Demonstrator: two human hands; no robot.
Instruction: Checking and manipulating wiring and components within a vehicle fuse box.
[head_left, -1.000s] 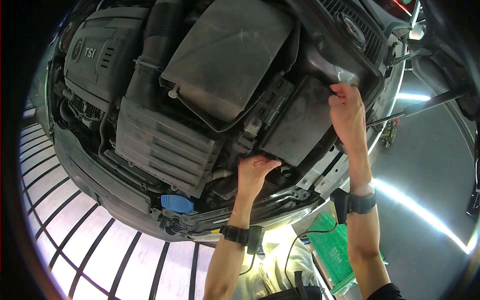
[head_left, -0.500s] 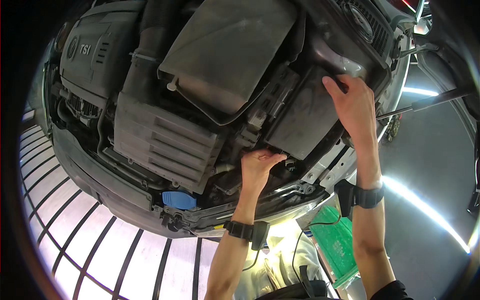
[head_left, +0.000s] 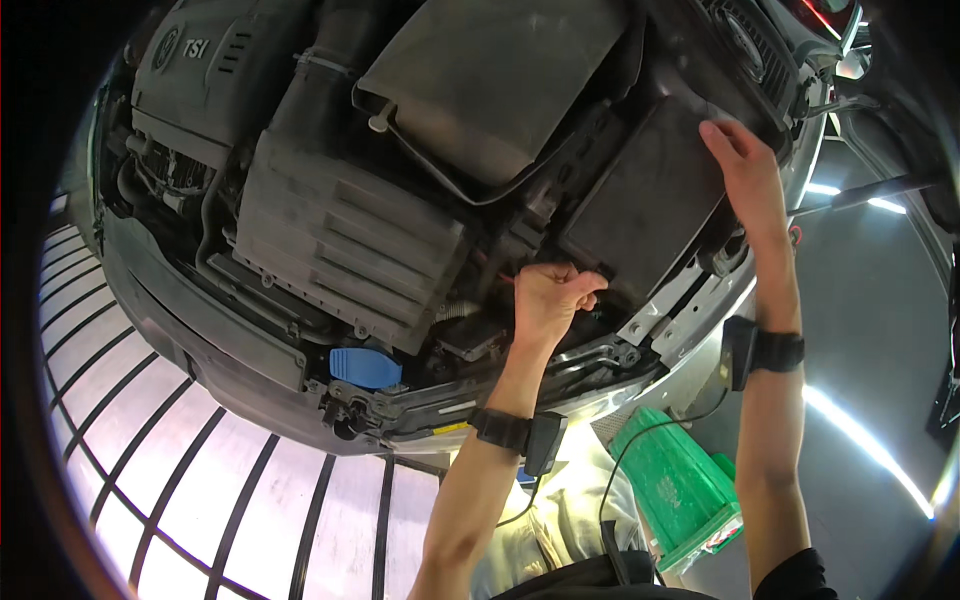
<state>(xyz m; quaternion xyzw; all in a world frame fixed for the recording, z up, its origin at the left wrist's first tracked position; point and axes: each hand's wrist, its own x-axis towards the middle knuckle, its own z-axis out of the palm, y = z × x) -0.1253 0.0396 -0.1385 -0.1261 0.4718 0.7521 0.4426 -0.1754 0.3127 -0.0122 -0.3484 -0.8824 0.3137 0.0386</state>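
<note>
A dark rectangular box lid (head_left: 645,195) sits at the right of a car's engine bay. At its near edge my left hand (head_left: 548,303) is closed, the thumb pressed against the bent fingers at the lid's lower corner; the other fingertips are hidden. Farther up, my right hand (head_left: 750,185) is bent over the lid's right edge, with thumb and forefinger showing at the far corner and the remaining fingers out of sight. Both wrists carry black straps with small black boxes.
Left of the lid lie a ribbed black housing (head_left: 345,250), a large flat dark cover (head_left: 490,80) and an engine cover (head_left: 195,85). A blue cap (head_left: 365,368) is at the front edge. A green bin (head_left: 680,485) stands below right, and a strut (head_left: 870,193) slants at the right.
My view has shifted, so the engine bay sits higher in the picture. My right hand has moved slightly rightward along with the lid's far edge; my left hand stays at the near edge.
</note>
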